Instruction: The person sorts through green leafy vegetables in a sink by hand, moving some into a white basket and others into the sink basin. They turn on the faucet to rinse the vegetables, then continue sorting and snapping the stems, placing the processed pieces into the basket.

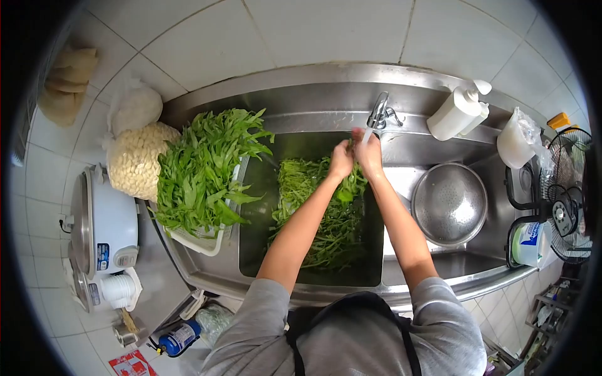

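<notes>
"Steel sink point(313, 72) runs along a tiled wall point(332, 31). Where are the hands?"

"At the far edge of the left basin point(257, 188), close together. Left hand point(340, 160) and right hand point(368, 153) are at the faucet's point(381, 113) running stream point(367, 135). Fingers look curled; whether either grasps anything, I can't tell."

"And the greens?"

"Loose greens point(326, 238) spread through that basin, just below and nearer than the hands, apparently in water. More are outside it: a leafy heap point(207, 169) in the white basket point(200, 243) at the left edge, piled above its rim."

"So how far along is it?"

"Partway, I'd judge. One portion is in the basin and the tap is on, while the heap in the basket looks like work left. No greens show in the metal colander point(450, 203) in the right basin."

"What about room to move?"

"Tight on the far side, with the faucet and back ledge right there. Nearward there's a stretch above the loose greens. Rightward, mind the divider point(383, 263), then the colander. Farther out, a white bottle point(453, 119) stands on the far right ledge, and a plastic bag point(519, 141) sits beyond it."
</notes>
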Action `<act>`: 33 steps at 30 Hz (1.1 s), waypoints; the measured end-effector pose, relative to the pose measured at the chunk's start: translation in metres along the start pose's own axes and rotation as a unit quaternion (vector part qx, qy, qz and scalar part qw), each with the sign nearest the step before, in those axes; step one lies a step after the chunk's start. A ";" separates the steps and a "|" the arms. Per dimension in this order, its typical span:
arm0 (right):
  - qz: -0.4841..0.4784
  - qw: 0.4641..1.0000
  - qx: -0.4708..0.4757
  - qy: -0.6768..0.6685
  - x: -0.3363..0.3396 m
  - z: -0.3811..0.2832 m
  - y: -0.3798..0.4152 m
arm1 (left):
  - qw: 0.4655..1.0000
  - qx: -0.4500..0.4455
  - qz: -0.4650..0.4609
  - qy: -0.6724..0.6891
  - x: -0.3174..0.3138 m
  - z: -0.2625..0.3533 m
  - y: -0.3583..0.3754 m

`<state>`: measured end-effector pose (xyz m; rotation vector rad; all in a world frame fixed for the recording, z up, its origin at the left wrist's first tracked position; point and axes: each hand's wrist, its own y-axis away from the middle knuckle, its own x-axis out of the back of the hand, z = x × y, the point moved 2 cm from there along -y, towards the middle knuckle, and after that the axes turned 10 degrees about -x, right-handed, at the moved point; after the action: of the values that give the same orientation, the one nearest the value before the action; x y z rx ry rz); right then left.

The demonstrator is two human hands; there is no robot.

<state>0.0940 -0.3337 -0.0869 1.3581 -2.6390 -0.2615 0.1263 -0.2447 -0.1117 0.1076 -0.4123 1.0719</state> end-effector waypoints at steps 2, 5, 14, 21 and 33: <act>0.087 0.996 0.012 0.028 0.013 0.033 0.015 | 0.985 0.046 0.052 0.161 0.005 0.016 0.002; 0.073 0.970 -0.201 -0.113 -0.002 0.087 0.019 | 0.936 0.098 0.129 0.312 -0.002 0.021 0.004; -0.196 0.971 -0.066 0.118 -0.011 -0.004 0.005 | 0.698 0.339 0.411 0.479 0.007 -0.087 0.038; -0.319 0.928 -0.013 0.193 0.006 -0.012 0.046 | 0.626 0.350 0.383 0.582 -0.015 -0.122 0.027; -0.271 0.898 -0.022 0.345 0.023 -0.010 0.007 | 0.849 0.333 0.222 0.345 0.021 -0.065 0.035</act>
<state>0.0773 -0.3492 -0.0738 1.7400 -1.6464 0.0941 0.1224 -0.1926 -0.1671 0.2360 0.6382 1.5880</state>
